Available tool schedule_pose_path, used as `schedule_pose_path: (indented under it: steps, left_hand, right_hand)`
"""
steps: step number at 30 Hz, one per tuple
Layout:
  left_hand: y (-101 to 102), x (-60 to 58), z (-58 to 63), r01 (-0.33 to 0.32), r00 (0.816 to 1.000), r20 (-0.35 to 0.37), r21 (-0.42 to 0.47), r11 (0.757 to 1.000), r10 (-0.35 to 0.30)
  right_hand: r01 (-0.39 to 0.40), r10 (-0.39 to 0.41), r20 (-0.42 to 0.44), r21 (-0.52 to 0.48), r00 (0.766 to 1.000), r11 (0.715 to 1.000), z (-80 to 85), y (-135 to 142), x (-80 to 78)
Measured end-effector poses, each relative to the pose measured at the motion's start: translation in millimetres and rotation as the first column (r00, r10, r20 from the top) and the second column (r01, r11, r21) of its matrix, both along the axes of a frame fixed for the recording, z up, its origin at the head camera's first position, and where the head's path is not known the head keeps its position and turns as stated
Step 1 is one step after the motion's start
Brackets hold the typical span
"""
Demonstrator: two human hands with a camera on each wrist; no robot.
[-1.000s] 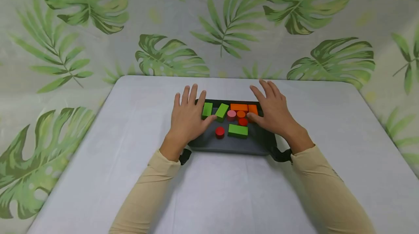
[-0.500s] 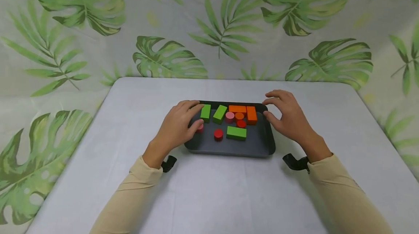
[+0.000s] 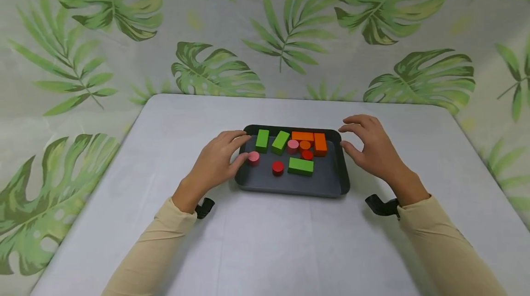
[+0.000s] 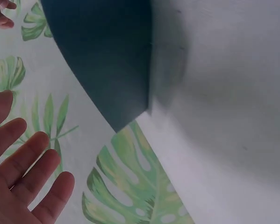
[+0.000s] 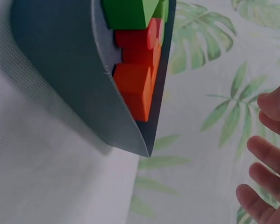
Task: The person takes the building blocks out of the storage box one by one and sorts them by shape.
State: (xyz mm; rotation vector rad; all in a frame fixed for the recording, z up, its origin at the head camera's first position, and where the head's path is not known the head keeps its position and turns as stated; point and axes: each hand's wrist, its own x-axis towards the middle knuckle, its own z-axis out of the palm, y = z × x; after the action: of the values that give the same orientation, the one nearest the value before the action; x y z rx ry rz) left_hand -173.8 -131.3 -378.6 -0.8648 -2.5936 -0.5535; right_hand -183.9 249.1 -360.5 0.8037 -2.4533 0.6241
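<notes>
A dark grey tray lies on the table, with toy blocks inside. My left hand is beside the tray's left end, its relaxed fingers near the rim and its thumb close to a pink cylinder. At the opposite end, my right hand hovers just off the right rim with loosely bent fingers. Neither hand holds anything. Both wrist views show fingers and fingertips apart from the tray's outer walls.
Green blocks, orange blocks, an orange cylinder, red cylinders and another pink cylinder sit in the tray. A white cloth covers the table; a leaf-print curtain hangs behind.
Both hands have drawn apart from above the tray to its left and right ends, their fingers less spread. The left pink cylinder has come into sight. The blocks keep their places.
</notes>
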Motion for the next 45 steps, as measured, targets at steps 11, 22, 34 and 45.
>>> schedule_pose_path:
  steps: [11,22,34,45]
  left_hand:
    - [-15,-6.7,-10.6,-0.029,0.983,0.181,0.072,0.997,0.015]
    - [-11,-25.1,-21.6,-0.106,0.898,0.437,0.098,0.99,0.053]
    - [-3,-46.8,-35.9,-0.264,0.687,0.727,0.25,0.932,-0.001]
    - [-1,-50.1,-32.4,-0.321,0.658,0.752,0.313,0.894,-0.027]
  right_hand:
    - [-0.009,0.006,0.073,0.037,0.997,0.999,2.4,-1,3.3]
    - [-0.042,0.027,0.154,0.094,0.988,0.995,4.3,-11,5.8]
    - [-0.054,-0.012,0.302,0.21,0.953,0.976,1.8,-22,9.2]
    - [-0.111,0.017,0.357,0.246,0.934,0.963,3.0,-34,7.2]
